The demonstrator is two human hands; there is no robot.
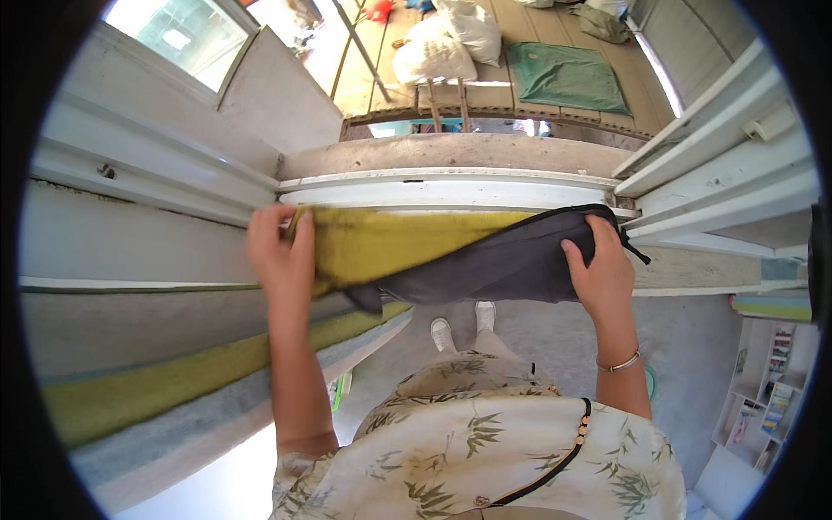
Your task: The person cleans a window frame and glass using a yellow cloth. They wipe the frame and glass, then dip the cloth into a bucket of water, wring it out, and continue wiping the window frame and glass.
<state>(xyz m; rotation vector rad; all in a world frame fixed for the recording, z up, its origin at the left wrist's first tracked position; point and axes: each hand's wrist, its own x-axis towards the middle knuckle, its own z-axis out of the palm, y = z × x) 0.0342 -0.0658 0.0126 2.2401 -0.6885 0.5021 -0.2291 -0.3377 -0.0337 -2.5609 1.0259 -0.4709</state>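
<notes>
A long folded cloth (425,243) stretches between my two hands in front of the window sill. One part of it is mustard yellow with dark smudges; the other is dark grey fabric with a black edging and a short black cord at the right end. My left hand (282,251) pinches the yellow left end between thumb and fingers. At the right end my right hand (605,269) grips the grey part, thumb in front and fingers over the top edge. A small grey flap hangs below the left part of the cloth.
Beyond the white window track (451,192) lies a planked platform with white sacks (433,52) and a green cloth (568,78). White sliding frames stand at both sides. A yellow-green strip of fabric (173,377) runs along the left. Low right holds a white shelf (754,390) of small items.
</notes>
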